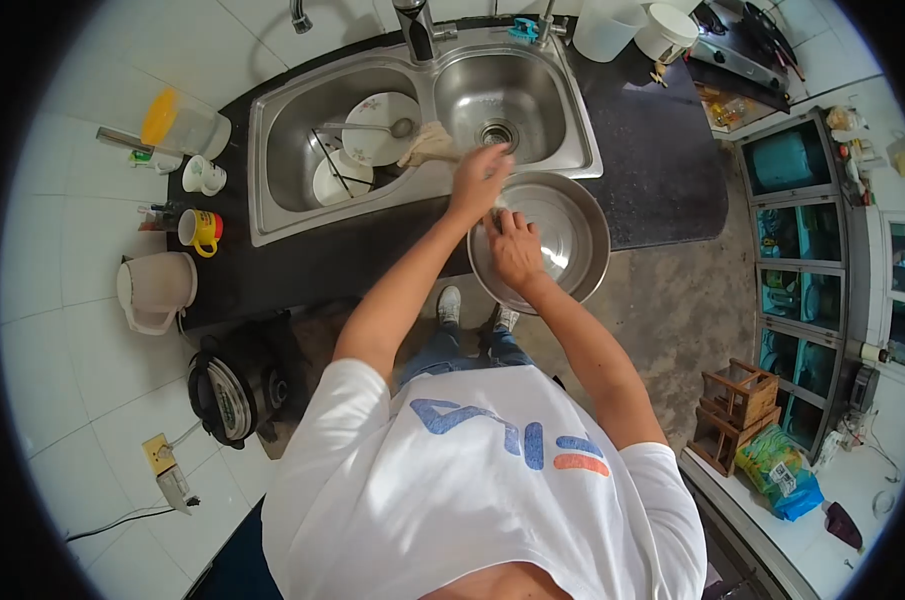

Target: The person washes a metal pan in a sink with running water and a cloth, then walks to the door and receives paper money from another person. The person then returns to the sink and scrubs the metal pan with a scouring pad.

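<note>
A round stainless-steel basin [572,225] overlaps the counter's front edge, in front of the right sink bowl. Inside it is my right hand [515,250], its fingers bent against the left inner wall. A small dark patch shows at those fingertips; I cannot make out what it is. My left hand [480,180] is above the basin's upper left rim, fingers stretched toward the right sink bowl and slightly blurred. Nothing shows in it. Just left of that hand, a beige cloth [428,145] lies over the sink divider.
The left sink bowl [282,150] holds a flowered plate [377,110], a ladle [400,128], a white bowl [327,185] and dark chopsticks [334,168]. A yellow mug [205,232] and white cup [204,176] stand at left. An electric cooker [237,390] is below.
</note>
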### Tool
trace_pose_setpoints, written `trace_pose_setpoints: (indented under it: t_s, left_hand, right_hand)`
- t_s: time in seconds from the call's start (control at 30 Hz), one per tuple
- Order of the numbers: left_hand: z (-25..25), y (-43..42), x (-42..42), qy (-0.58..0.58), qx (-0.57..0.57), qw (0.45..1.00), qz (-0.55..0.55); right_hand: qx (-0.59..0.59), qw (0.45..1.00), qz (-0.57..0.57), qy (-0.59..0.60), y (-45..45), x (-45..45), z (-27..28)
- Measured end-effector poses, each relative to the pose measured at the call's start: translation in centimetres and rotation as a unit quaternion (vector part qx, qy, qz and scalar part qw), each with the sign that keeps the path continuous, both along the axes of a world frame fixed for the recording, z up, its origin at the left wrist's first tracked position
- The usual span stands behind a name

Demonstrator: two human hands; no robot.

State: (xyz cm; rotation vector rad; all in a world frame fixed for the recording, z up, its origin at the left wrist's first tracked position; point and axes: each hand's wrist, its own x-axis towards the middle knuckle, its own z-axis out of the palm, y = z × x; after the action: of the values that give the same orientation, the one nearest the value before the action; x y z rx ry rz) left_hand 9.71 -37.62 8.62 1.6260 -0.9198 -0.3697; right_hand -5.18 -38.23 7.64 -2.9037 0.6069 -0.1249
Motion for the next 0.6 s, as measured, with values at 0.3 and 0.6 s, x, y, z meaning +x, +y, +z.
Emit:
trace_pose_setpoints:
  t_s: [0.3,0.6]
  left_hand:
    - [-2.5,7.5,-6.6,-0.032,0.100,0.978,0.180]
    - [-2.9,6.4,-6.0,0.005,0.091,0.985,0.148]
  right_hand:
    - [-0.018,0.989,-0.146,0.025,-4.9,-0.4,1.0]
    - [-0.029,0.996,-0.080,0.012,-2.5,2.3,-0.4]
